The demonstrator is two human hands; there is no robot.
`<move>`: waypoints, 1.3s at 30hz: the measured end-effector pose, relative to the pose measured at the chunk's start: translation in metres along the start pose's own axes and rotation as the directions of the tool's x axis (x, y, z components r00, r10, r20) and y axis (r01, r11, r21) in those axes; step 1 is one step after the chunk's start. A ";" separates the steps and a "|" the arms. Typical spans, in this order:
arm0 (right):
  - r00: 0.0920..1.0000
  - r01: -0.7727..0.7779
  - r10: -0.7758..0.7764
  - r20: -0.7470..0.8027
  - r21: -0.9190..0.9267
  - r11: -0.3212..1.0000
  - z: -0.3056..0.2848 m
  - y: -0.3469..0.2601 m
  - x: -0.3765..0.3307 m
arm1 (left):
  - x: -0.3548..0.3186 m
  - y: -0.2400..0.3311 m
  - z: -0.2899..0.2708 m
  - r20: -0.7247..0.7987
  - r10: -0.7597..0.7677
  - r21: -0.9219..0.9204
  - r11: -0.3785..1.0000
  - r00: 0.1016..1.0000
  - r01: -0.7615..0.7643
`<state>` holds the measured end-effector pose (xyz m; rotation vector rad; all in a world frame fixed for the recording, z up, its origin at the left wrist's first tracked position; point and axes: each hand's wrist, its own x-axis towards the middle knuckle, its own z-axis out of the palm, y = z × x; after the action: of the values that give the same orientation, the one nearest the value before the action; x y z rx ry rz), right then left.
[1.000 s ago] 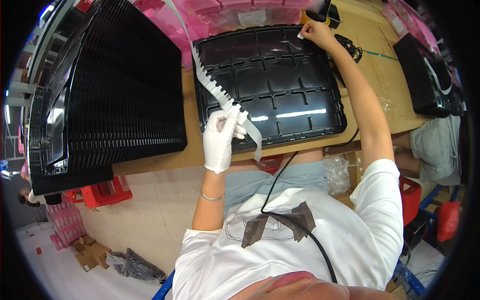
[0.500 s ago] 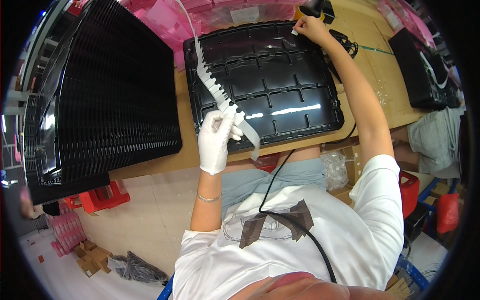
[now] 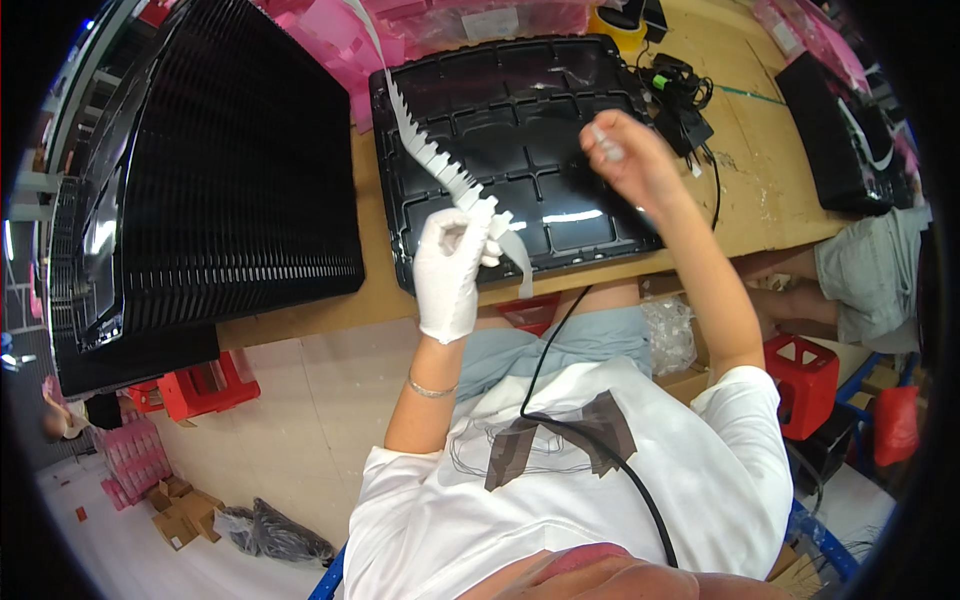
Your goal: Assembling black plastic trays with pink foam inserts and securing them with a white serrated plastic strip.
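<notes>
My left hand (image 3: 446, 275), in a white glove, pinches a long white strip (image 3: 437, 163) with tab-like pieces sticking out along its edge. The strip runs up past the far edge of the tray, and its loose end hangs near the front edge. Under it lies a black plastic tray (image 3: 540, 185) with raised ribs dividing its shiny surface. Bare and curled, my right hand (image 3: 635, 165) hovers above the tray's right side. Something small and white shows at its fingers; whether it is held or worn I cannot tell.
A tall stack of black trays (image 3: 240, 170) stands at the left. Pink bags (image 3: 420, 30) lie behind the tray. To the right are black cables with adapters (image 3: 682, 125), a yellow tape roll (image 3: 620, 30) and a black box (image 3: 835, 140). Another person sits at far right.
My right hand has come back from the tray's far right corner toward me. My left hand has shifted slightly right with the strip.
</notes>
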<state>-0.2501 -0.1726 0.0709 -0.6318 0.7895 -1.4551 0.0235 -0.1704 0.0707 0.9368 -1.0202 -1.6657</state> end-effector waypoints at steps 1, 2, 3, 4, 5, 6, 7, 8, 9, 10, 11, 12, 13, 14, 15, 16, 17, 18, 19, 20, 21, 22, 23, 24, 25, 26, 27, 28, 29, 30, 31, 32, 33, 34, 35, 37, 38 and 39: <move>0.997 -0.070 0.070 -0.011 0.003 0.998 0.019 0.011 -0.017 | -0.006 -0.002 0.003 0.009 -0.010 -0.035 0.999 1.000 0.010; 0.991 -0.135 0.135 -0.021 0.003 0.991 0.036 0.020 -0.031 | -0.009 -0.004 0.008 0.023 -0.017 -0.073 0.997 1.000 0.018; 0.988 -0.156 0.155 -0.022 -0.068 0.985 0.046 0.033 -0.043 | -0.013 -0.007 0.012 0.024 -0.019 -0.070 0.997 1.000 0.020; 0.984 -0.177 0.175 -0.029 -0.138 0.974 0.055 0.045 -0.054 | -0.017 -0.010 0.015 0.036 -0.006 -0.080 0.997 0.999 0.009; 0.990 -0.137 0.122 -0.075 -0.244 0.960 0.071 0.052 -0.063 | -0.021 -0.012 0.015 0.041 0.011 -0.086 0.996 0.999 -0.007; 0.991 -0.099 0.060 -0.122 -0.351 0.931 0.084 0.056 -0.072 | -0.024 -0.010 0.018 0.044 0.008 -0.084 0.996 0.999 -0.004; 0.988 0.031 -0.090 -0.126 -0.410 0.912 0.085 0.066 -0.076 | -0.026 -0.006 0.021 0.073 -0.029 -0.097 0.995 0.997 0.036; 0.988 0.030 -0.090 -0.129 -0.407 0.913 0.085 0.066 -0.083 | -0.028 -0.003 0.023 0.100 -0.065 -0.109 0.991 0.993 0.076; 0.961 0.172 -0.267 -0.075 -0.595 0.785 0.085 0.065 -0.090 | -0.028 -0.001 0.021 0.162 -0.112 -0.194 0.970 0.980 0.143; 0.907 0.290 -0.421 0.014 -0.747 0.598 0.085 0.064 -0.097 | -0.027 -0.002 0.019 0.165 -0.115 -0.191 0.971 0.980 0.146; 0.839 0.372 -0.534 0.107 -0.828 0.419 0.085 0.062 -0.103 | -0.024 -0.005 0.018 0.187 -0.106 -0.169 0.976 0.977 0.138; 0.838 0.374 -0.535 0.107 -0.827 0.419 0.085 0.058 -0.110 | -0.024 -0.007 0.019 0.210 -0.097 -0.146 0.981 0.973 0.130; 0.823 0.450 -0.539 0.179 -0.786 0.425 0.082 0.054 -0.117 | -0.026 -0.009 0.021 0.179 -0.095 -0.169 0.978 0.979 0.126; 0.801 0.520 -0.546 0.246 -0.739 0.429 0.078 0.048 -0.123 | -0.027 -0.010 0.021 0.185 -0.096 -0.166 0.978 0.978 0.128; 0.871 0.407 -0.471 0.139 -0.742 0.533 0.070 0.037 -0.130 | -0.027 -0.012 0.017 0.150 -0.068 -0.145 0.985 0.986 0.090; 0.883 0.351 -0.466 0.055 -0.737 0.578 0.066 0.021 -0.129 | -0.027 -0.011 0.014 0.115 -0.038 -0.123 0.991 0.993 0.052; 0.940 0.190 -0.341 -0.031 -0.780 0.596 0.055 0.001 -0.126 | -0.029 -0.008 0.011 0.087 -0.034 -0.070 0.997 0.996 0.040; 0.964 0.103 -0.263 -0.051 -0.834 0.541 0.035 -0.016 -0.121 | -0.028 -0.010 0.008 0.076 -0.014 0.015 1.000 0.997 0.013; 0.975 0.048 -0.216 -0.047 -0.910 0.412 0.009 -0.027 -0.117 | -0.029 -0.004 0.013 0.089 -0.011 0.054 0.999 0.996 0.006; 0.989 -0.032 -0.133 -0.069 -0.964 0.263 -0.012 -0.033 -0.109 | -0.028 -0.003 0.015 0.085 -0.021 0.106 0.994 0.996 0.011; 0.989 0.010 -0.145 -0.018 -0.982 0.186 -0.032 -0.029 -0.101 | -0.027 -0.002 0.017 0.092 -0.027 0.110 0.994 0.995 0.016; 0.988 0.056 -0.151 0.040 -0.993 0.105 -0.044 -0.025 -0.095 | -0.025 -0.003 0.018 0.102 -0.031 0.145 0.989 0.994 0.016; 0.988 0.055 -0.151 0.038 -0.993 0.107 -0.041 -0.025 -0.094 | -0.024 -0.002 0.017 0.108 -0.035 0.180 0.984 0.994 0.015; 0.987 0.034 -0.159 0.025 -0.998 0.052 -0.034 -0.026 -0.092 | -0.022 -0.002 0.016 0.110 -0.037 0.182 0.983 0.993 0.016; 0.986 0.012 -0.167 0.012 -1.000 -0.003 -0.031 -0.026 -0.090 | -0.019 -0.003 0.014 0.111 -0.045 0.194 0.981 0.993 0.023; 0.986 0.005 -0.168 0.006 -1.000 -0.004 -0.033 -0.025 -0.090 | -0.017 -0.005 0.013 0.116 -0.056 0.205 0.978 0.992 0.031; 0.983 0.006 -0.184 0.008 -1.000 -0.010 -0.037 -0.022 -0.088 | -0.016 -0.006 0.012 0.121 -0.061 0.204 0.978 0.991 0.035; 0.980 0.008 -0.201 0.011 -1.000 -0.017 -0.039 -0.020 -0.088 | -0.015 -0.008 0.011 0.119 -0.065 0.204 0.978 0.991 0.040; 0.980 0.004 -0.200 0.008 -1.000 -0.017 -0.036 -0.020 -0.088 | -0.013 -0.008 0.010 0.113 -0.068 0.206 0.978 0.991 0.043; 0.984 -0.017 -0.177 -0.013 -1.000 -0.025 -0.031 -0.022 -0.088 | -0.013 -0.008 0.009 0.114 -0.070 0.205 0.978 0.991 0.046; 0.987 -0.038 -0.155 -0.033 -0.999 -0.033 -0.028 -0.022 -0.088 | -0.012 -0.008 0.008 0.118 -0.078 0.208 0.977 0.990 0.052; 0.987 -0.044 -0.155 -0.038 -0.998 -0.034 -0.031 -0.020 -0.088 | -0.012 -0.009 0.008 0.125 -0.087 0.209 0.976 0.988 0.060; 0.979 -0.037 -0.203 -0.031 -0.999 -0.025 -0.035 -0.016 -0.087 | -0.011 -0.009 0.008 0.128 -0.090 0.208 0.976 0.988 0.062; 0.968 -0.029 -0.250 -0.023 -0.999 -0.017 -0.038 -0.015 -0.087 | -0.010 -0.010 0.008 0.136 -0.091 0.208 0.976 0.986 0.061; 0.968 -0.030 -0.249 -0.024 -0.999 -0.018 -0.038 -0.015 -0.086 | -0.009 -0.010 0.007 0.142 -0.090 0.209 0.976 0.986 0.059; 0.976 -0.051 -0.215 -0.044 -0.998 -0.025 -0.036 -0.016 -0.085 | -0.008 -0.009 0.005 0.151 -0.098 0.209 0.976 0.984 0.065; 0.976 -0.052 -0.215 -0.045 -0.998 -0.027 -0.036 -0.016 -0.085 | -0.008 -0.009 0.004 0.159 -0.106 0.211 0.975 0.981 0.071; 0.973 -0.042 -0.230 -0.036 -0.999 -0.019 -0.035 -0.015 -0.085 | -0.008 -0.008 0.005 0.160 -0.107 0.210 0.975 0.981 0.072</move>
<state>-0.2828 -0.0855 0.0682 -1.7186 2.0871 -0.7553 0.0184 -0.1601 0.0657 0.9978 -1.3006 -1.7640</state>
